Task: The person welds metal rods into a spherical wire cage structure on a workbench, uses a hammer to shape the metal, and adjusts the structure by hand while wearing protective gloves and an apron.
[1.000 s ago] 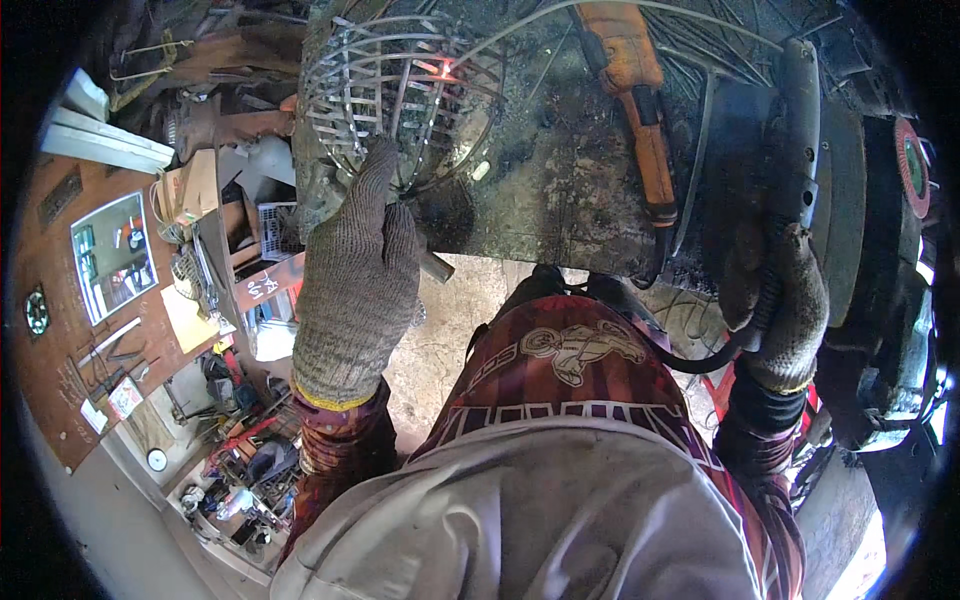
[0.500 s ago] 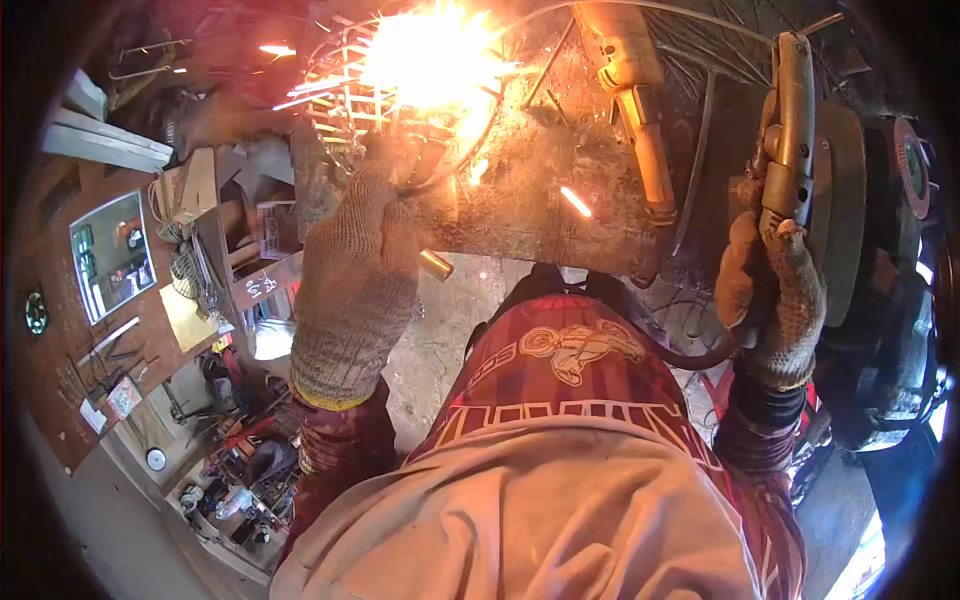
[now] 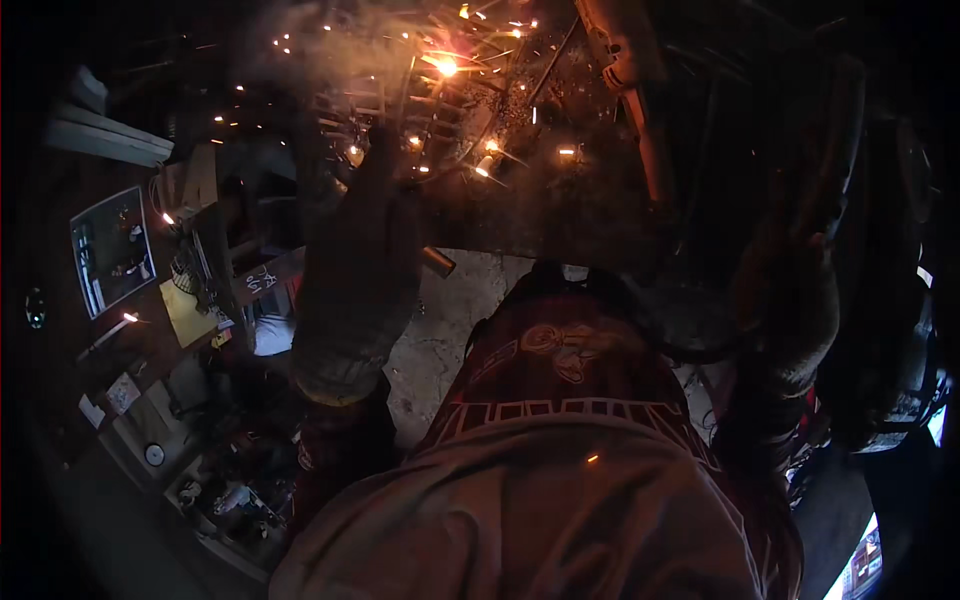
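Observation:
Darkness covers most of the bench (image 3: 560, 225). On its far left part lies a frame of thin metal rods (image 3: 435, 115) with a glowing orange spot (image 3: 446, 67) on it. My left hand (image 3: 360, 270), in a knitted glove, reaches to the near edge of this frame and appears closed on it; its fingertips are lost in shadow. A short metal tube end (image 3: 438, 262) pokes out beside that hand. At the right, my gloved right hand (image 3: 800, 285) is closed round a welding electrode holder (image 3: 840, 150), which points away from me and is barely lit.
An angle grinder (image 3: 640, 120) lies on the bench between my hands. Sparks and glowing bits (image 3: 485, 167) are scattered about, with smoke (image 3: 340, 50) at the far left. Left are a brown board (image 3: 130, 345) and cluttered tools (image 3: 240, 500). A dark rounded object (image 3: 900, 380) stands right.
The bright welding glare has died down to a small glowing spot, and the scene has darkened. My right hand and the electrode holder have shifted slightly right; the left hand stays put.

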Demonstrator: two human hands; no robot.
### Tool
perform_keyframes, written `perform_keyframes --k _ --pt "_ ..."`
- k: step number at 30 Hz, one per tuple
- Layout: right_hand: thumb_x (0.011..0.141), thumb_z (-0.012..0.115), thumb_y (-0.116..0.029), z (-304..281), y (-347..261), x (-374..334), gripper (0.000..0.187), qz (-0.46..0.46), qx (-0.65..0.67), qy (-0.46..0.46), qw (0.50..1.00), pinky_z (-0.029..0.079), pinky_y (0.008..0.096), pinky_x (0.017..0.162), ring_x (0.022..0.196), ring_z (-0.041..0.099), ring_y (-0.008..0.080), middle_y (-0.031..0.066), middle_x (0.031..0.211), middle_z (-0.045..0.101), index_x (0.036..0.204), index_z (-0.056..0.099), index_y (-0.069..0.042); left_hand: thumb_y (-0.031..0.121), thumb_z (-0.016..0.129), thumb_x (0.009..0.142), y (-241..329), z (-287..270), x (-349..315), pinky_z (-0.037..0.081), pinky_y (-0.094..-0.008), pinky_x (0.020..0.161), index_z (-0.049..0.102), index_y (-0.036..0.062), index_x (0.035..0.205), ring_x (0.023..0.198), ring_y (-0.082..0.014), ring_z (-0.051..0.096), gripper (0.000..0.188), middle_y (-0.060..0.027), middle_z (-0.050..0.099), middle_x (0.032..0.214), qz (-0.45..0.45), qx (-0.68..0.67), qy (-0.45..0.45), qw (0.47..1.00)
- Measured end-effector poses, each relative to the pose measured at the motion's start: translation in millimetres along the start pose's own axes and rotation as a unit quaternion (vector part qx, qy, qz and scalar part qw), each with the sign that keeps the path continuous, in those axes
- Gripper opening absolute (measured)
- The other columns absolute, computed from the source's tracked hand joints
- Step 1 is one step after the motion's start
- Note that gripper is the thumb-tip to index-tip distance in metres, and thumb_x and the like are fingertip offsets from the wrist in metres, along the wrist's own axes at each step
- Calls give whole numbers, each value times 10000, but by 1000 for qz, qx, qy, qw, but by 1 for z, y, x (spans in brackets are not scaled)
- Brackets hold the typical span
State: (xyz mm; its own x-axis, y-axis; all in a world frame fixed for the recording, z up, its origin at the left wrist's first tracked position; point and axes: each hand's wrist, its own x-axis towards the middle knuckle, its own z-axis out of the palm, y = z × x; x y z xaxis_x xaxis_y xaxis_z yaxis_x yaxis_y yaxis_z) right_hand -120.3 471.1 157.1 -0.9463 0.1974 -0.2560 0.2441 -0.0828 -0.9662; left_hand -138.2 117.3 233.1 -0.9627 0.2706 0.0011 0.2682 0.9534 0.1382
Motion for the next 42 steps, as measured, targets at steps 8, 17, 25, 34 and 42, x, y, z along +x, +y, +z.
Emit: perform_keyframes --k 8,17,25,34,42 --pt "1074 489 -413 18 -30 2 469 181 151 -23 972 414 259 468 551 558 139 92 754 619 1165 589 36 -88 595 910 -7 1 -7 562 -421 730 575 -73 1116 967 -314 670 207 -222 520 1477 12 65 -45 997" --pt "1049 558 -385 18 -31 4 493 165 177 -75 967 441 254 452 559 567 138 64 866 614 1318 532 27 55 584 985 4 -6 0 539 -423 631 503 14 1466 679 -323 675 489 -263 708 1042 -102 -130 2 986" --pt "1040 586 -340 -7 -11 5 464 119 143 -106 977 544 306 691 807 648 194 101 1001 666 1319 573 30 78 590 986 7 -8 -2 522 -408 609 497 16 1470 642 -282 650 496 -248 692 954 -179 -167 -44 969" --pt "1048 591 -273 6 -23 8 424 207 321 -112 917 520 309 442 600 630 189 122 931 653 1337 520 28 26 586 968 -3 -10 -12 545 -388 681 516 -11 1434 761 -275 670 473 -228 655 1148 90 74 -11 993" --pt "1092 495 -366 4 -24 7 425 170 379 -157 896 416 235 477 647 553 105 66 865 568 1276 564 11 -21 582 952 -3 -7 -7 566 -371 745 532 -36 1402 866 -270 688 453 -211 623 1320 59 91 -27 994"
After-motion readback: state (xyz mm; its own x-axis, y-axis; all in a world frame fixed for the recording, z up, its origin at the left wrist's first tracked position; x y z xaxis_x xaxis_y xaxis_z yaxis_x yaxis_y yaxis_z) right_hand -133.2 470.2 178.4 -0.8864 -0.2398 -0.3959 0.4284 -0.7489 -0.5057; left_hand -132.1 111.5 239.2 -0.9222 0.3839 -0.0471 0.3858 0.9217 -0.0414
